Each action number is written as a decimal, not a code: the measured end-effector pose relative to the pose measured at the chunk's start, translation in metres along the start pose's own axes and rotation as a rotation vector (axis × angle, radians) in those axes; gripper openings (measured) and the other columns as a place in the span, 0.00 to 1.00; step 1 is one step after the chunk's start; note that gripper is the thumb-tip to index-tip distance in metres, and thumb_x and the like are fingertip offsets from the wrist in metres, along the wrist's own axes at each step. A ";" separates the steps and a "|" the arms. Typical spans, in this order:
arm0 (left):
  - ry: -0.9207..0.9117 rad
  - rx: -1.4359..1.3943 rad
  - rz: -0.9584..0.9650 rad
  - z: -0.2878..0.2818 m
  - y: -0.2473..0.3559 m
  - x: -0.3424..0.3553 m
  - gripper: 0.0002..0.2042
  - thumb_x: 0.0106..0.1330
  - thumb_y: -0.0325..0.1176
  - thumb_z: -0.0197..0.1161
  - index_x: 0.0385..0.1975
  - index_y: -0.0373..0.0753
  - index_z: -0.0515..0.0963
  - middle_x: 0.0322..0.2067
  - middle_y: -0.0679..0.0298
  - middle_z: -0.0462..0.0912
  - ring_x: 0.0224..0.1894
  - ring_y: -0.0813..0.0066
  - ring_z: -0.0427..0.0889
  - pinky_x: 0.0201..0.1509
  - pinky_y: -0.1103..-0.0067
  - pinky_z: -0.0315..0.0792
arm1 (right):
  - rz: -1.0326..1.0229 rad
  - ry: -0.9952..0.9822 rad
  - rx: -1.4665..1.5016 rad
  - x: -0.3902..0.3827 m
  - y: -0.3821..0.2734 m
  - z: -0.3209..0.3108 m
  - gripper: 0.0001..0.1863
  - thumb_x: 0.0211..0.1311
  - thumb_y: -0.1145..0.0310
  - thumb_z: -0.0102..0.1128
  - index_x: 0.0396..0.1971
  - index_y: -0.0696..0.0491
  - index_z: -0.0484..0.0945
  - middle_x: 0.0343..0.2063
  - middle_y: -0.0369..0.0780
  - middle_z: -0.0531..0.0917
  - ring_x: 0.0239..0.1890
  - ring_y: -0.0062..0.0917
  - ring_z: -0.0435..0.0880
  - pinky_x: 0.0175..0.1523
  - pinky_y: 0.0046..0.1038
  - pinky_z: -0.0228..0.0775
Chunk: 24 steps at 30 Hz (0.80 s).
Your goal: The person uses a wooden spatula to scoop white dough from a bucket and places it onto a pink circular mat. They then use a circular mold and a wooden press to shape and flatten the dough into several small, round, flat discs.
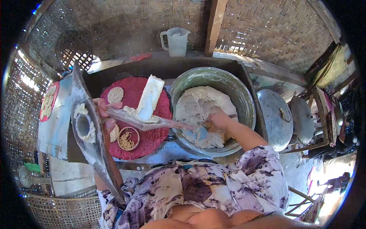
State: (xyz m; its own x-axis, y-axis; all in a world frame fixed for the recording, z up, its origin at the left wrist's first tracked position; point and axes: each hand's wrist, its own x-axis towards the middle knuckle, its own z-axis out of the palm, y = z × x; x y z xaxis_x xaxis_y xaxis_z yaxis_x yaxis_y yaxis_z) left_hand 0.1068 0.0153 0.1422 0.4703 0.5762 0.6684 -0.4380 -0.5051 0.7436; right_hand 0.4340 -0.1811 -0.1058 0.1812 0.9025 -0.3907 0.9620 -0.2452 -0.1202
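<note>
My left hand (106, 114) is closed around a long wooden press board (85, 110) with a round tube in its middle, smeared with pale dough. A second piece of the press, a bar (152, 124) with a dough-coated block (150, 100), stretches right from the same hand toward the pot. My right hand (219, 120) is down in the pale dough (207, 101), its fingers curled into it and partly hidden. A large metal pot (249, 108) holds that dough. Under the press lies a round red mat (162, 135) with coiled noodle-like dough rounds (115, 94).
On the red mat sits a small round frame (129, 138) with loose dough strands. A translucent jug (177, 42) stands by the woven wall at the back. Lidded metal pots (274, 120) are at the right. More dough rounds lie on another red mat (49, 101) at far left.
</note>
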 end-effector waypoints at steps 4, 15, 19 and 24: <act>-0.066 -0.070 -0.100 0.007 0.012 0.000 0.15 0.45 0.21 0.65 0.32 0.37 0.68 0.28 0.66 0.67 0.32 0.70 0.75 0.35 0.75 0.75 | -0.066 -0.114 0.025 -0.029 -0.018 -0.043 0.15 0.45 0.58 0.58 0.35 0.46 0.78 0.30 0.45 0.79 0.32 0.39 0.77 0.38 0.35 0.68; -0.465 -0.032 -0.356 0.057 -0.077 0.006 0.21 0.41 0.29 0.66 0.39 0.36 0.72 0.32 0.61 0.78 0.34 0.75 0.77 0.40 0.78 0.71 | 0.084 0.075 0.796 -0.186 -0.017 -0.210 0.21 0.47 0.52 0.61 0.33 0.55 0.79 0.14 0.31 0.73 0.17 0.14 0.68 0.22 0.20 0.58; -0.694 0.232 -0.073 0.111 -0.082 0.006 0.23 0.39 0.37 0.66 0.38 0.37 0.73 0.35 0.53 0.77 0.38 0.59 0.77 0.44 0.73 0.69 | -0.034 0.124 0.905 -0.198 -0.029 -0.231 0.17 0.51 0.59 0.59 0.35 0.57 0.78 0.16 0.30 0.74 0.20 0.11 0.67 0.24 0.17 0.58; -0.805 0.314 -0.028 0.125 -0.083 0.006 0.23 0.45 0.42 0.61 0.41 0.40 0.72 0.36 0.51 0.76 0.40 0.55 0.75 0.44 0.70 0.68 | -0.165 0.436 0.118 -0.194 -0.044 -0.256 0.17 0.48 0.57 0.60 0.35 0.51 0.79 0.22 0.36 0.78 0.25 0.24 0.74 0.32 0.25 0.65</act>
State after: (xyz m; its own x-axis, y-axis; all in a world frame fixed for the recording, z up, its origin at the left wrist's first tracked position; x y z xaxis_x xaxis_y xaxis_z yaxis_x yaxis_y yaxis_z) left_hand 0.2415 -0.0192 0.0865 0.9293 0.0205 0.3686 -0.2421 -0.7202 0.6502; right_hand 0.4087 -0.2546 0.2088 0.1208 0.9909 0.0587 0.9600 -0.1016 -0.2609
